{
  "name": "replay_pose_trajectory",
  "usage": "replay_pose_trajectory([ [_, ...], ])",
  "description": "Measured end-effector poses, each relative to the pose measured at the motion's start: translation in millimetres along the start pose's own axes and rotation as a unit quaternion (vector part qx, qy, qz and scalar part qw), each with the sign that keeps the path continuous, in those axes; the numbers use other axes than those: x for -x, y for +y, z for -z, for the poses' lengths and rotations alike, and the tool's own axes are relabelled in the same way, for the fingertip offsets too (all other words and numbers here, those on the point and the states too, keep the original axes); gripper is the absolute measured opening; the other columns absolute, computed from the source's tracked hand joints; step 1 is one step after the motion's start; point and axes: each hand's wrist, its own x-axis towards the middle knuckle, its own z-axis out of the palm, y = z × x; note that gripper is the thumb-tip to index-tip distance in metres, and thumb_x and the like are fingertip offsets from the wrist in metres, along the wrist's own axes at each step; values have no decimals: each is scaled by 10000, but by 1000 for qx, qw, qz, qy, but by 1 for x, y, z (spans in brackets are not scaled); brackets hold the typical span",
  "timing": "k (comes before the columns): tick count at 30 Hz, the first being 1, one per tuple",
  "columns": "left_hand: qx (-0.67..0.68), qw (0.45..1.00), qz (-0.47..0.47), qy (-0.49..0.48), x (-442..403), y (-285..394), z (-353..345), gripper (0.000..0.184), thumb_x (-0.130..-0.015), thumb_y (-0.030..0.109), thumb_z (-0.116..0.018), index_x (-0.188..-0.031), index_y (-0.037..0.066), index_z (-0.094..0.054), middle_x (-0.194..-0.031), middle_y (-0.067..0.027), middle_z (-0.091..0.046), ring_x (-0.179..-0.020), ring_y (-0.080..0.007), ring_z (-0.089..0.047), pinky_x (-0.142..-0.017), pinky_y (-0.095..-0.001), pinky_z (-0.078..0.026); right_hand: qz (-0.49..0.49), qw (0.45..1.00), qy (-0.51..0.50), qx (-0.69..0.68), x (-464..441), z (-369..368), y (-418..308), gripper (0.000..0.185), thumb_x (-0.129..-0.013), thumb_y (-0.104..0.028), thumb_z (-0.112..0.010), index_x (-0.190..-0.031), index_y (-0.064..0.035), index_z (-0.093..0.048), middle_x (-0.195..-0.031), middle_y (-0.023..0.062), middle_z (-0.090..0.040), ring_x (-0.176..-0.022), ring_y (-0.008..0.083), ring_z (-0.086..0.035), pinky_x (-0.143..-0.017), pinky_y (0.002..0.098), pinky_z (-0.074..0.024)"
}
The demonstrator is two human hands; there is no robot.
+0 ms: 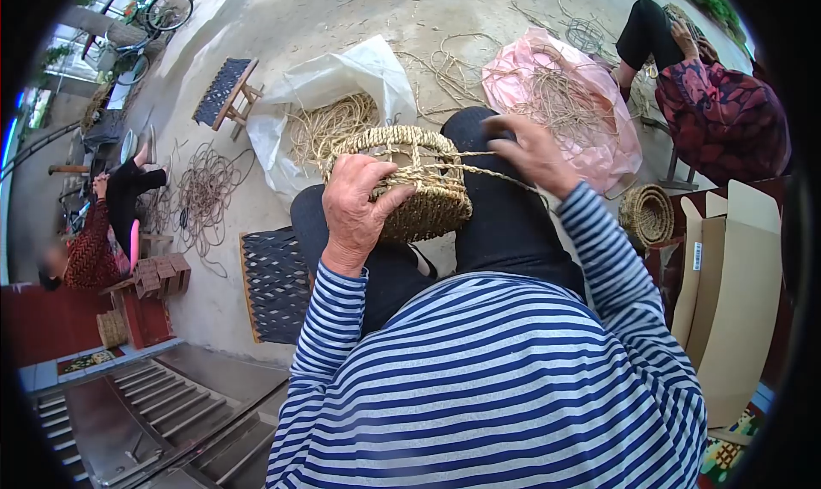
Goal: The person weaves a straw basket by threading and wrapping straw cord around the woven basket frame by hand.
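Note:
A small woven straw basket (428,211) with a thick braided rim and an open lattice band rests tilted on my lap. My left hand (363,202) is closed around its left side, thumb pressed on the lattice. Two twisted straw cords (492,171) run from the basket's right side toward my right hand (539,157). That hand is raised over my right thigh, slightly blurred, with its fingers bent around the upper cord. The lower cord passes beneath the hand and hangs past my knee.
A white plastic sheet (389,70) and a pink one (629,138) hold straw cord ahead. Stacked baskets (647,215) and a cardboard box (740,292) stand right. Co-workers sit at right and left. Woven stools (224,91) and loose cord (205,194) lie left.

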Motion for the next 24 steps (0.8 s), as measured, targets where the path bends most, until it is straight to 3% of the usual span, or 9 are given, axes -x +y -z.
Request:
replay_pose_trajectory([
  [5,-17,1000,19,-3,3,1,3,327,-701,305,-793,-880,59,-674,-831,-66,-608,-801,-258,-559,-703,-366,-471,67,991,-96,67,-28,-30,-40,322,-907,-259,-615,-760,28,-622,-657,109,-566,-604,209,-545,-561,349,-420],
  [7,-18,1000,0,2,3,2,1,339,-697,313,-792,-889,59,-673,-832,-67,-611,-814,-261,-567,-718,-368,-472,-82,989,-124,-13,-16,-11,-18,328,-925,-270,-601,-749,7,-616,-655,56,-550,-596,133,-503,-547,317,-400],
  [10,-24,1000,13,0,4,0,1,347,-691,318,-794,-892,62,-673,-839,-69,-616,-840,-262,-579,-748,-371,-475,-327,935,53,-130,26,54,54,307,-921,-330,-617,-883,-29,-662,-701,-33,-536,-605,100,-480,-569,263,-397],
  [11,-23,1000,16,0,4,-1,0,346,-686,320,-795,-883,63,-673,-842,-66,-617,-838,-260,-582,-749,-372,-478,-261,951,150,-65,53,77,111,311,-920,-362,-624,-924,-57,-683,-687,-53,-499,-571,61,-437,-514,233,-350],
  [14,-16,1000,12,18,1,-4,-1,352,-680,331,-793,-877,65,-674,-828,-58,-612,-821,-254,-581,-730,-364,-479,-426,763,443,-202,126,154,187,315,-927,-319,-614,-1012,-26,-692,-773,20,-635,-573,90,-498,-536,272,-408],
  [16,-19,1000,6,20,0,-2,-2,351,-682,333,-791,-879,66,-675,-819,-55,-607,-814,-248,-577,-723,-361,-477,-462,838,275,93,170,189,243,320,-911,-264,-629,-1052,20,-671,-889,80,-670,-691,152,-603,-669,309,-486],
  [20,-8,1000,14,20,0,-4,-2,344,-681,322,-794,-880,68,-676,-809,-54,-599,-807,-248,-570,-718,-361,-475,-131,962,113,210,77,95,113,325,-877,-192,-644,-1134,6,-641,-1103,135,-653,-1079,249,-601,-971,327,-443],
  [23,-12,1000,14,14,0,-3,-1,339,-683,314,-797,-878,65,-674,-815,-57,-598,-809,-250,-570,-719,-362,-474,-48,998,-11,-28,8,13,18,339,-873,-222,-664,-1144,-20,-632,-1118,123,-646,-1063,258,-600,-954,359,-453],
  [24,-14,1000,15,14,0,-2,-1,337,-683,309,-799,-878,64,-673,-818,-59,-598,-810,-251,-569,-719,-362,-474,61,991,-34,114,-6,0,-10,298,-881,-239,-648,-1095,-32,-648,-1058,132,-659,-988,290,-610,-898,358,-466],
])
